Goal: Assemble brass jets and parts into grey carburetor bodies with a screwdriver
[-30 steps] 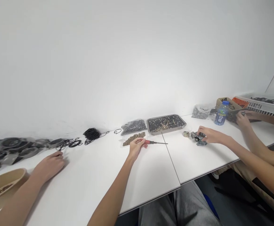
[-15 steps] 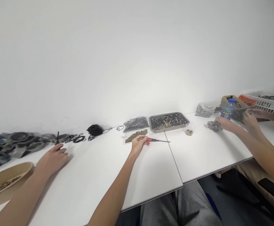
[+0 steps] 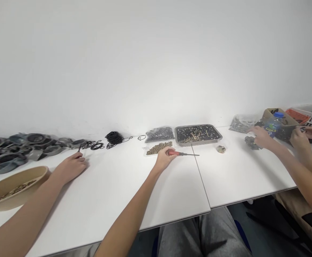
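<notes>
My right hand [image 3: 164,160] is closed round the red handle of a screwdriver [image 3: 184,154] that lies on the white table [image 3: 113,192], its shaft pointing right. My left hand [image 3: 70,167] rests on the table with fingers curled, pinching a thin black ring [image 3: 79,147] near a scatter of black rubber rings [image 3: 93,145]. A bag of brass pieces [image 3: 159,147] lies just beyond my right hand.
Grey metal housings [image 3: 16,151] pile up at far left, with a tan bowl [image 3: 14,187] in front. A metal tray of screws [image 3: 197,134] and a bag of dark beads [image 3: 160,134] sit at the back. A co-worker's hands [image 3: 261,138] handle parts near a blue bottle [image 3: 272,125].
The view has shifted so everything sits further right. My left hand lifted a black ring from the pile. The co-worker's hand moved the grey part away to the right.
</notes>
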`<action>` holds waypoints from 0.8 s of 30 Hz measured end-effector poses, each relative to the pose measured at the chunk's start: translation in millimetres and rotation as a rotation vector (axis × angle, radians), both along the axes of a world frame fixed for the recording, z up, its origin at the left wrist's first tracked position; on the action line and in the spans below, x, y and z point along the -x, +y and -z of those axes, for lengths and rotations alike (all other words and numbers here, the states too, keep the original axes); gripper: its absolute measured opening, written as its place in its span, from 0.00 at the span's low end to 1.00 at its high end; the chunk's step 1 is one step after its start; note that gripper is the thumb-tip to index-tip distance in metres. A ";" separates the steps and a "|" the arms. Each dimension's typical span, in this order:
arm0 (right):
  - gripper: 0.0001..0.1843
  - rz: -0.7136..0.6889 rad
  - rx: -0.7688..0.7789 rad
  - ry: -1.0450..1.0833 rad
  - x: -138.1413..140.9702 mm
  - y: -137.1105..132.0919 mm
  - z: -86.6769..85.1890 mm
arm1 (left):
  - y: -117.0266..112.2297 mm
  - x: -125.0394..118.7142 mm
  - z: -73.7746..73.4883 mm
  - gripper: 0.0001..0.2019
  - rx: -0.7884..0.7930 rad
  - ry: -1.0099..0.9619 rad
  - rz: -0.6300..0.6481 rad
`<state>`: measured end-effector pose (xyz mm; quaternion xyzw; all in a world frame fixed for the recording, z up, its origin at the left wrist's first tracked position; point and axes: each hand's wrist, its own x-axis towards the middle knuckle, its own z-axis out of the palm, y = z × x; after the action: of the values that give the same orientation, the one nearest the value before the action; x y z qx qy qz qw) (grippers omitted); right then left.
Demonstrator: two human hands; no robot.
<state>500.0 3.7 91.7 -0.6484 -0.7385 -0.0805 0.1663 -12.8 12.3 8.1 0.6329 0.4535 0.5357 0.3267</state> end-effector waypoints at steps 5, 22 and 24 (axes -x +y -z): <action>0.25 -0.145 -0.060 0.157 74.1 4.5 -26.5 | -3.9 1.0 2.5 0.06 -0.051 0.337 0.017; 0.22 -0.710 0.059 0.551 280.9 13.9 93.9 | -1.0 7.0 11.3 0.06 -0.091 0.614 0.036; 0.21 -0.669 0.076 0.597 279.0 14.9 97.3 | -0.7 6.9 11.4 0.07 -0.086 0.622 0.035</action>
<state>221.0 18.6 -5.7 -0.3745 -0.8297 0.1954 0.3649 -19.7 11.6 -3.3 0.7875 0.4976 0.3293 0.1543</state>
